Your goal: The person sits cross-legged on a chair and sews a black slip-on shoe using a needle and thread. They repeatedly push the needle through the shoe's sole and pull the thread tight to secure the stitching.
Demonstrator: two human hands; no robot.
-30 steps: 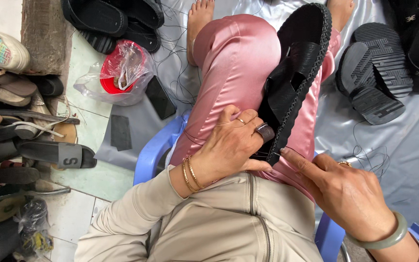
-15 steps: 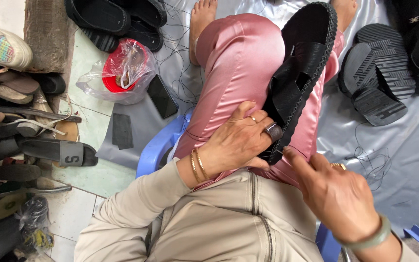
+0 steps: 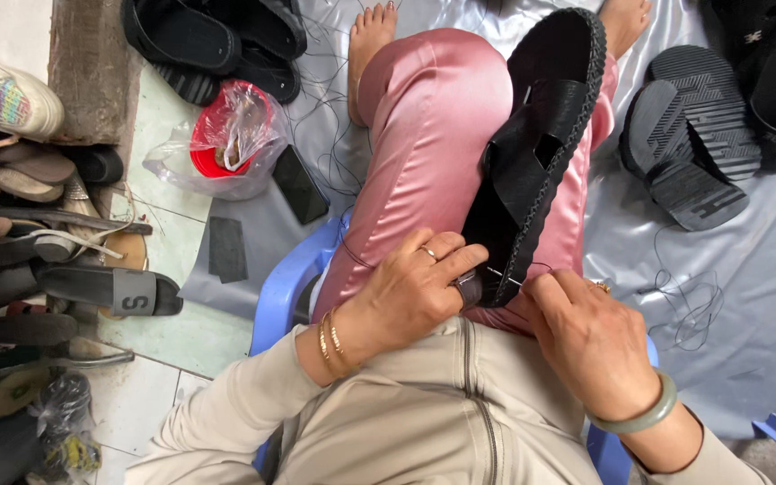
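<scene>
A black sandal point(image 3: 536, 153) lies on the person's lap over pink satin trousers point(image 3: 424, 144), its long axis running from the fingers up and away toward the feet. Its near end sits right between the two hands, so both are equally close to it.

The left hand point(image 3: 410, 292) grips that near end: the fingers curl over the sole's inner side and the thumb, capped with a dark thimble point(image 3: 469, 287), presses against the braided edge. The right hand point(image 3: 586, 337) sits just to the other side of the edge, fingertips pinched narrow around a thin needle point(image 3: 501, 276) that bridges the small gap to the thimble. The needle lies crosswise to the sandal's length, pointing into the sole's rim. A fine dark thread point(image 3: 684, 305) trails loosely over the grey sheet point(image 3: 747, 296) beyond the right hand; whether it runs to the needle I cannot tell.

Farther from the fingers, a pair of black soles point(image 3: 689, 144) lies tread-up on the sheet past the right hand. Past the left hand sit a plastic bag point(image 3: 226, 144) holding something red, a dark phone point(image 3: 298, 184), and a heap of shoes point(image 3: 20, 198). A blue chair point(image 3: 285, 287) shows under the left forearm.
</scene>
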